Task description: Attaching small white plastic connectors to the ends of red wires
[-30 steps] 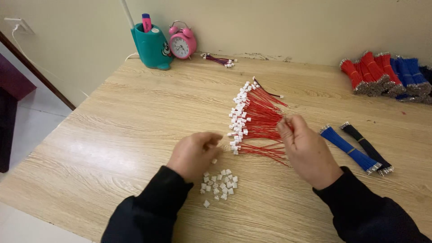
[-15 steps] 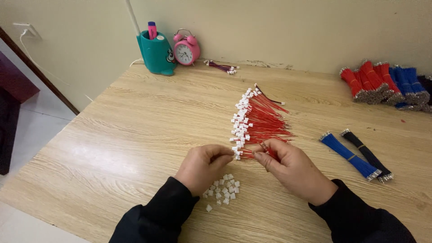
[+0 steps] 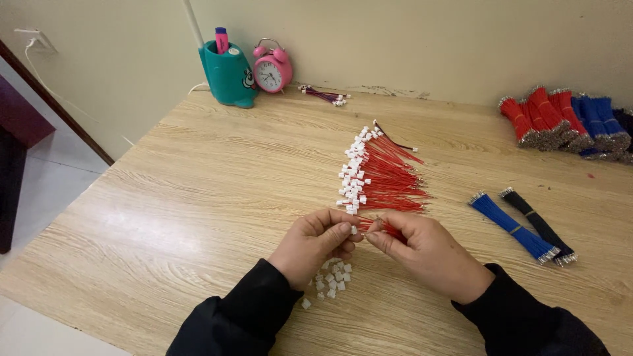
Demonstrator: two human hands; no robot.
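Red wire point(image 3: 390, 230) lying left-right, right hand point(image 3: 422, 254), left hand point(image 3: 315, 244) pinching connector point(image 3: 354, 229)

Pale wood-grain desk point(image 3: 198, 198), smooth with a soft sheen; red wires point(image 3: 389, 178) in glossy plastic, white plastic connectors point(image 3: 333, 277) matt, sleeves point(image 3: 250, 316) dull black cloth.

A wooden table point(image 3: 198, 198) with a light oak grain fills most of the view — its far edge stands against a plain cream wall point(image 3: 428, 39). The wall paint is a little chipped where it meets the tabletop. On the left, the floor point(image 3: 46, 191) is made of pale tiles. A dark purple piece of furniture point(image 3: 16, 132) stands there, and 1 white socket point(image 3: 30, 36) sits on the wall — a thin cable hangs from it. The light is soft and even.
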